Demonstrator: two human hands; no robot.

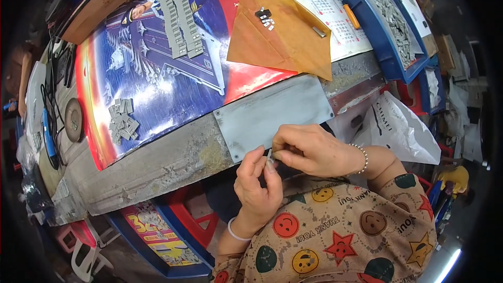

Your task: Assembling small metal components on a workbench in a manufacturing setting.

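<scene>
Fingers (273,179) of the left hand (257,184) are pinched, thumb against forefinger, on a small grey part (270,158). Fingers of the right hand (306,149) are curled and drawn in beside the upper end of the same part; their tips are partly covered, so whether they also clamp it cannot be told. The part is located between the two hands, in front of the near edge of a pale metal plate (272,112); most of its outline is hidden by the fingertips, and its exact shape is too small to make out. The plate rests at the edge of the bench (152,178), its lower right area covered by the right hand. Beyond it lies a brown paper sheet (285,42) carrying small black and white pieces (266,18), whose detail is unclear. To the left, a glossy poster (173,86) supports a heap of grey pieces (123,120) and two long grey strips (178,18); glare washes out portions of its print. At upper right, a blue tray (369,29) holds many overlapping metal pieces (385,13). At the left rim, a co-worker's arm (24,78) is dim and cut off.
</scene>
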